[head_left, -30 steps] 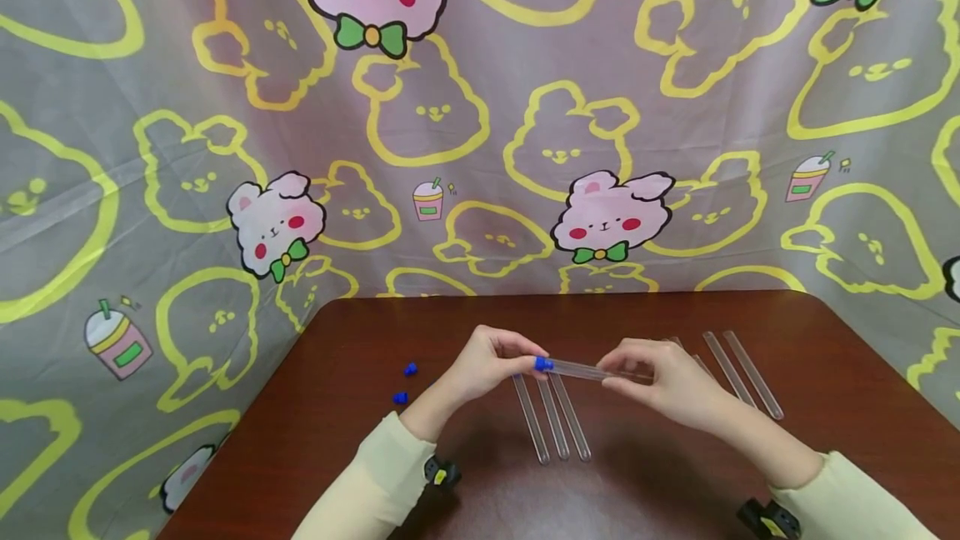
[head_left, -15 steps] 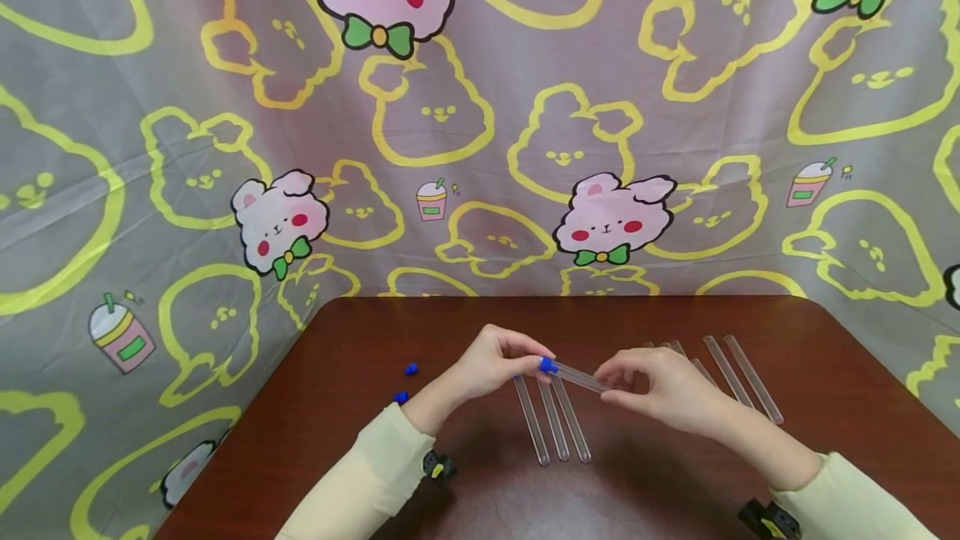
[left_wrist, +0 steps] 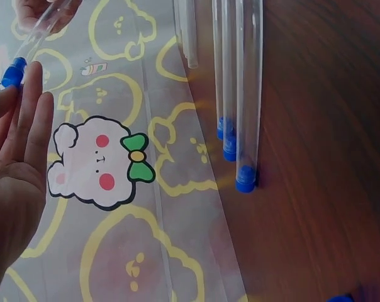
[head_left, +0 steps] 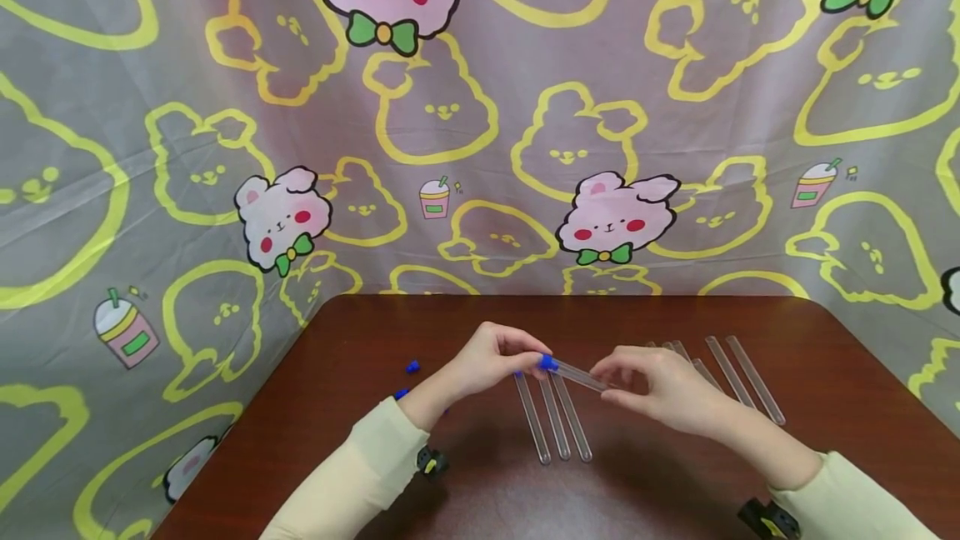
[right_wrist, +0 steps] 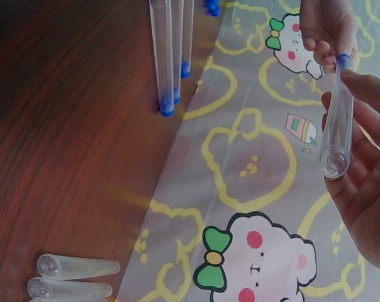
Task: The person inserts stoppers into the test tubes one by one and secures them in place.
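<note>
Between the two hands, a clear test tube (head_left: 579, 376) is held in the air, sloping down toward the right. My left hand (head_left: 491, 361) pinches the blue cap (head_left: 548, 362) at the tube's mouth between thumb and fingers. Thumb and fingers of my right hand (head_left: 663, 380) grip the tube's body; the right wrist view shows its rounded bottom (right_wrist: 334, 162) near that palm. Below them, several capped test tubes (head_left: 564, 423) lie side by side on the table, their blue caps (left_wrist: 245, 179) at the far ends.
Two loose blue caps, one farther back (head_left: 413, 367) and one partly behind the left forearm (head_left: 402, 394), lie at the left. Several uncapped test tubes (head_left: 756, 380) rest at the right, some hidden by the right hand. A patterned cloth (head_left: 480, 132) hangs behind the brown table (head_left: 360, 340).
The tube has tilted so its right end points lower, and the right fingers now sit nearer that end. Left hand and cap have shifted slightly right.
</note>
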{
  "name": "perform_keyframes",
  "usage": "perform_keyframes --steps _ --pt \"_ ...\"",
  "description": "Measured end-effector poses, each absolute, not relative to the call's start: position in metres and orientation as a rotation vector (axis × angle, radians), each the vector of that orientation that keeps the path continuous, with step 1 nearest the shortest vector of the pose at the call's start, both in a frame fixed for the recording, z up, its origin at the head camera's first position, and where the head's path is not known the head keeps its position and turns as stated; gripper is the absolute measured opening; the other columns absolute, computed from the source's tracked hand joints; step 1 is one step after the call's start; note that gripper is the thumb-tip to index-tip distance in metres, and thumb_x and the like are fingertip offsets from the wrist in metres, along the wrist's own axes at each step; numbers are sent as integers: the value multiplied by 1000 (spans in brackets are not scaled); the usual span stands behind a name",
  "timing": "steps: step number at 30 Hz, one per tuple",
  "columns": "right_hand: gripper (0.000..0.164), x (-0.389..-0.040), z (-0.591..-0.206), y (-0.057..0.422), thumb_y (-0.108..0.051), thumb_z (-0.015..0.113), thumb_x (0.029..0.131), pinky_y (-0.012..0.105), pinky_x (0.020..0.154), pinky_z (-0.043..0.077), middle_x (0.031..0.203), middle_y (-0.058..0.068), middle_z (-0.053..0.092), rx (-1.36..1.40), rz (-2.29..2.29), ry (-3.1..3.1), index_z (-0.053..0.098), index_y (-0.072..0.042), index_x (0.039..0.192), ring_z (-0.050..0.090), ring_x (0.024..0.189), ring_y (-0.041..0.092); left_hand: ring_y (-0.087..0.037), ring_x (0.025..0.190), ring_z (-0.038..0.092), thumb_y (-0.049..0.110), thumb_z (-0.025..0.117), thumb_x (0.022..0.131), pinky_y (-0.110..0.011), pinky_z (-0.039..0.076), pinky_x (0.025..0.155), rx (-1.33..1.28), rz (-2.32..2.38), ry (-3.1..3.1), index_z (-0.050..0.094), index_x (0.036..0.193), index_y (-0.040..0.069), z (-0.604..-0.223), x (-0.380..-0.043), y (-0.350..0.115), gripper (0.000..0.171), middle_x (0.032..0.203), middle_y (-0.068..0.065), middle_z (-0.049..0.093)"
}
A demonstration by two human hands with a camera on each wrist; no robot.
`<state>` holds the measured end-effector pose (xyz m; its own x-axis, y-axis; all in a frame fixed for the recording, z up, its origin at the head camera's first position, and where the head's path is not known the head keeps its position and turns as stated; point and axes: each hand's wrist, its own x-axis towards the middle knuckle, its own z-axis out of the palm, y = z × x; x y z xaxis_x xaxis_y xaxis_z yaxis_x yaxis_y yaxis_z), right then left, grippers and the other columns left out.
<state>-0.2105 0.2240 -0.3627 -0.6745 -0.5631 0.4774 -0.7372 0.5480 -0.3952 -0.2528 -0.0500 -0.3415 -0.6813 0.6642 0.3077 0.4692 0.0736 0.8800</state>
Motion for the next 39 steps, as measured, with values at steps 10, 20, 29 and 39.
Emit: perform_keyframes --steps 10,20,29,39 --pt "31 -211 -361 226 -12 80 81 23 55 47 84 -20 60 1079 859 -2502 67 -21 108 53 71 0 -51 80 65 -9 60 91 -35 56 77 1123 1707 2109 65 103 -18 -350 -252 -65 16 93 -35 65" --pt "35 -214 -363 228 -11 79 82 24 56 48 83 -18 59 1039 896 -2554 65 -15 114 53 71 2 -40 78 69 -4 62 92 -28 55 75 1113 1638 2275 69 101 -11 -355 -251 -86 14 89 -25 70" --pt "39 -223 -371 231 -10 78 83 23 57 49 82 -18 60 1073 916 -2557 62 -12 118 53 66 1 -28 79 70 3 64 93 -24 49 63 1056 1510 2476 73 100 -2 -369 -257 -104 12 85 -14 72" --pt "38 -229 -380 229 -8 76 84 24 55 49 82 -15 60 1053 972 -2625 60 -5 118 53 63 2 -22 78 71 14 68 92 -28 55 73 986 1535 2521 75 99 8 -392 -268 -122 11 88 0 73"
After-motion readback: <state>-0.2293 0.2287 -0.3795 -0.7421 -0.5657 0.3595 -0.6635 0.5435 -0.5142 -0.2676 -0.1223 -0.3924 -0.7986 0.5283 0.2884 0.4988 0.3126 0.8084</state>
